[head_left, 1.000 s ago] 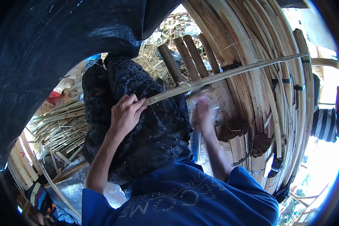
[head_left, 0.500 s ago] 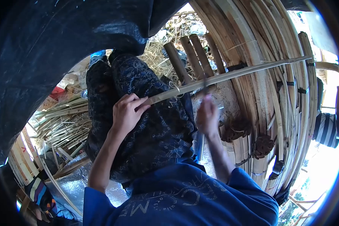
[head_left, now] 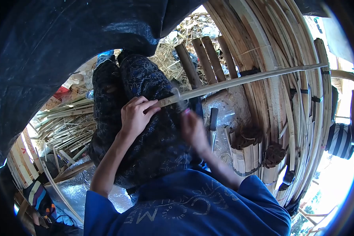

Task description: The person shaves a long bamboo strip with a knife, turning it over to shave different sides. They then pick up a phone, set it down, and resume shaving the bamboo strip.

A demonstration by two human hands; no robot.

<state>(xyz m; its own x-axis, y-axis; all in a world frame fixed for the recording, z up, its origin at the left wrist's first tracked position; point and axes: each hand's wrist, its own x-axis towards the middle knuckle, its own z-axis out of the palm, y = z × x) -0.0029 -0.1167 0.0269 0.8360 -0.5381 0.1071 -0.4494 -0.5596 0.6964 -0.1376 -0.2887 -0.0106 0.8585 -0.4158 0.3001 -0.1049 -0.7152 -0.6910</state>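
Observation:
A long pale bamboo strip (head_left: 240,80) runs from my lap up to the right, across the bundled strips. My left hand (head_left: 135,116) pinches its near end between thumb and fingers. Just below the strip, near that end, my right hand (head_left: 192,128) is closed around a tool and blurred by motion. The tool's blade (head_left: 179,96) is smeared and seems to touch the strip; its exact shape cannot be made out.
Upright bamboo pieces (head_left: 202,59) stand ahead, and bundled long strips (head_left: 279,90) fill the right side. A dark-handled tool (head_left: 213,120) lies right of my right hand. Thin split pieces (head_left: 70,126) are piled at left. A dark sheet (head_left: 67,39) hangs upper left.
My right hand has moved left and slightly down along the strip, toward my left hand. The dark-handled tool beside my leg now shows. My left hand keeps its hold.

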